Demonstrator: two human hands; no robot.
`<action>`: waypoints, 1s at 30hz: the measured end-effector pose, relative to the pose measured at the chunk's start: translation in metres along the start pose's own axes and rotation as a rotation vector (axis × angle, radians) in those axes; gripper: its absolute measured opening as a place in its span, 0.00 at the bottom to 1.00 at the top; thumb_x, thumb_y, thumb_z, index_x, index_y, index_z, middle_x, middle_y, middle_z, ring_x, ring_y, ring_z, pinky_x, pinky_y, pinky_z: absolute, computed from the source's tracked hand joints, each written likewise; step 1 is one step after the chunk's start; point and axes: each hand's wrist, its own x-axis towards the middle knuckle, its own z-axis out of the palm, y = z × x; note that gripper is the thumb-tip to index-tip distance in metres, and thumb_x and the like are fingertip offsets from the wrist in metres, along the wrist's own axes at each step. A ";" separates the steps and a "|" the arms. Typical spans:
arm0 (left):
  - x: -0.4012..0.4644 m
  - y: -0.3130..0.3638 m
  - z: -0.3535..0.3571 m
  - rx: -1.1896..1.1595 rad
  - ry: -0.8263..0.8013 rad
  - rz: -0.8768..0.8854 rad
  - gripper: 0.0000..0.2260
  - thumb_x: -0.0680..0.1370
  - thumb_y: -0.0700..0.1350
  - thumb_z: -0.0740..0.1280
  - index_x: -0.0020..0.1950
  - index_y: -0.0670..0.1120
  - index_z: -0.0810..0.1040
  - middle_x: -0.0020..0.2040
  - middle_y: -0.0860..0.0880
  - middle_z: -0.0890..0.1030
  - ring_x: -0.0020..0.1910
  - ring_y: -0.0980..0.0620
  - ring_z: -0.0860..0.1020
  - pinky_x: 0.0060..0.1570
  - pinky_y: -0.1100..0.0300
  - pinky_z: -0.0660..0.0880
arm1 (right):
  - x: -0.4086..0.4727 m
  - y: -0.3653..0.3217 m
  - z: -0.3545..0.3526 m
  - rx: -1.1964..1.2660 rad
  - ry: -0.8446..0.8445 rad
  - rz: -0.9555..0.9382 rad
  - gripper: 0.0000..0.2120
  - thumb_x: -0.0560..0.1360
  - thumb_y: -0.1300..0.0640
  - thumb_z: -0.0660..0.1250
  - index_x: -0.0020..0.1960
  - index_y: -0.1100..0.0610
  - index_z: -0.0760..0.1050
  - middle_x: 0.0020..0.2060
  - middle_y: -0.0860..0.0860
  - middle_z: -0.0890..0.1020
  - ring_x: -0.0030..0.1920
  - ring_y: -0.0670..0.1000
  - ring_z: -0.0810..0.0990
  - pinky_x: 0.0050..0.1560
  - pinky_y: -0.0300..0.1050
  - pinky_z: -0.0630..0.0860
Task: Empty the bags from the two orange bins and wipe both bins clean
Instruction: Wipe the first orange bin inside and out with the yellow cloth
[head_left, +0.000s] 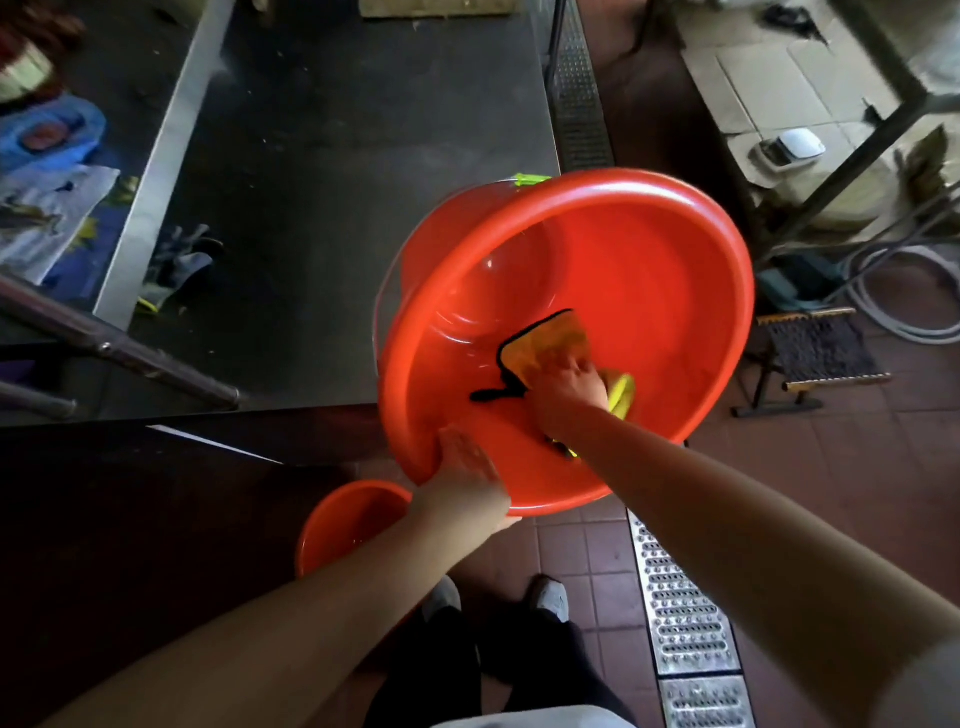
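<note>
Wiping step under way: left hand (465, 460) gripping rim of tilted bin (623, 249) at frame centre, right hand (569, 384) pressing cloth (545, 340) inside. Next, likely second bin (348, 519), lower left.

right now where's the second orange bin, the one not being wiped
In the head view the second orange bin sits low on the tiled floor, lower left of centre, just under the left hand and ahead of the shoes.
</note>
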 end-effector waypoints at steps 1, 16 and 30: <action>0.001 0.000 -0.003 0.002 -0.009 0.002 0.28 0.72 0.47 0.47 0.47 0.34 0.85 0.44 0.30 0.82 0.43 0.32 0.82 0.45 0.41 0.80 | 0.004 -0.006 0.001 -0.008 0.006 0.023 0.23 0.82 0.52 0.55 0.77 0.48 0.63 0.76 0.55 0.64 0.76 0.59 0.57 0.75 0.55 0.55; -0.003 -0.001 0.010 0.085 0.058 0.026 0.22 0.74 0.51 0.58 0.49 0.37 0.85 0.47 0.33 0.83 0.47 0.34 0.83 0.47 0.43 0.80 | 0.055 -0.040 0.002 0.316 -0.080 -0.095 0.28 0.80 0.42 0.59 0.78 0.47 0.60 0.75 0.59 0.65 0.68 0.60 0.73 0.64 0.48 0.72; -0.001 -0.004 -0.007 -0.073 0.032 0.039 0.22 0.64 0.57 0.66 0.40 0.39 0.86 0.38 0.35 0.83 0.38 0.35 0.83 0.41 0.41 0.80 | 0.014 -0.037 0.006 0.071 -0.019 -0.094 0.21 0.82 0.45 0.54 0.74 0.42 0.64 0.72 0.52 0.71 0.72 0.59 0.65 0.70 0.57 0.59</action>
